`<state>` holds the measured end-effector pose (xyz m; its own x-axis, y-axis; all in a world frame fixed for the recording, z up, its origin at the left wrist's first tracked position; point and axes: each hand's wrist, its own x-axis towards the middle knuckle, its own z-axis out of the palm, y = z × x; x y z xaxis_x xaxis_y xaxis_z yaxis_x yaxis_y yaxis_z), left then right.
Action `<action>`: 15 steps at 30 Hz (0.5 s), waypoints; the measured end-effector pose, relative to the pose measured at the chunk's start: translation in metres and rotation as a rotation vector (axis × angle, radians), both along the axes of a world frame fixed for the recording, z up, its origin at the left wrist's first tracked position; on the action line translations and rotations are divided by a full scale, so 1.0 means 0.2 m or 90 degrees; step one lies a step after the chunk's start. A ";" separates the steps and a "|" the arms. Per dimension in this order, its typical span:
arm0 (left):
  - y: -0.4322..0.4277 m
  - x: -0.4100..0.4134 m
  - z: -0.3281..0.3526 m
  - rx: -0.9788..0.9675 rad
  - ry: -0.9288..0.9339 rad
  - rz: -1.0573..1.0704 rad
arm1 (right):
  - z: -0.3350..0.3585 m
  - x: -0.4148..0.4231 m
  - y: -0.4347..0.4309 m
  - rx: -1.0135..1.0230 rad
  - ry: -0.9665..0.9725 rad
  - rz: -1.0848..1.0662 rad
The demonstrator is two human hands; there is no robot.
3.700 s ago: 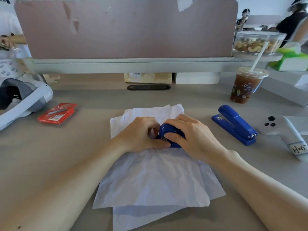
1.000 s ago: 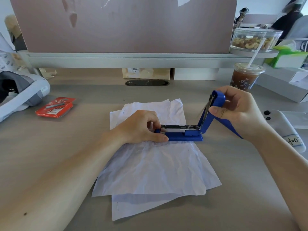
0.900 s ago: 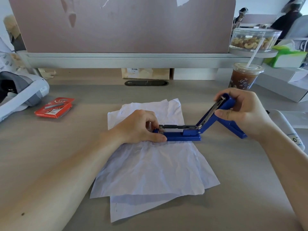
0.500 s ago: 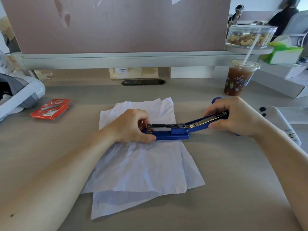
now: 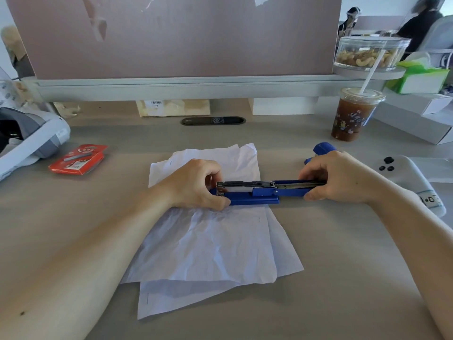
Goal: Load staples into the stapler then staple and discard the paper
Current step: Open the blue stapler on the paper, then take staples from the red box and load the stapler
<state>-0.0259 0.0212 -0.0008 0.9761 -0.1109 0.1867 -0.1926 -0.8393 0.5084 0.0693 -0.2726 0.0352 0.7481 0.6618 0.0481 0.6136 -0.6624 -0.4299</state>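
A small blue stapler [image 5: 255, 193] lies swung fully open, flat across the crumpled white paper sheets [image 5: 208, 244] in the middle of the desk. Its metal staple channel faces up. My left hand [image 5: 193, 185] grips the front end of the base, thumb along its near side. My right hand [image 5: 335, 180] holds the opened top arm, pressed down level to the right of the paper. A red staple box [image 5: 78, 159] lies at the left of the desk, away from both hands.
A second blue stapler [image 5: 321, 149] shows just behind my right hand. An iced drink cup with a straw [image 5: 353, 116] stands at the back right, a white controller [image 5: 407, 177] at the right, a white headset [image 5: 31, 138] at the far left. A divider panel closes off the back.
My right hand swung the stapler's top arm up and over until it lies flat to the right. My left hand kept hold of the base.
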 end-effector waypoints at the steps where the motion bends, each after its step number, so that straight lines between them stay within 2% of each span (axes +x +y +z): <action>1: 0.00 0.00 0.01 0.010 0.002 0.003 | 0.00 0.00 0.00 0.001 0.005 0.006; 4: 0.00 -0.01 0.03 0.030 0.017 -0.003 | 0.02 -0.02 0.03 0.061 0.028 0.023; 7: 0.03 -0.05 0.07 0.013 -0.001 0.018 | 0.06 -0.07 0.13 0.135 -0.045 0.024; 10: 0.15 -0.10 0.12 0.000 -0.027 0.069 | 0.10 -0.13 0.31 0.132 -0.118 0.068; 12: 0.29 -0.16 0.13 0.021 -0.031 0.140 | 0.13 -0.16 0.46 0.115 -0.129 0.117; 15: 0.53 -0.29 0.09 0.038 -0.072 0.321 | 0.15 -0.21 0.71 0.111 -0.129 0.178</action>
<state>-0.0842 0.1267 0.0170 0.8851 0.3544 0.3018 0.1925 -0.8690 0.4558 0.0276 -0.1314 0.0656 0.5044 0.8076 0.3057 0.8439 -0.3860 -0.3727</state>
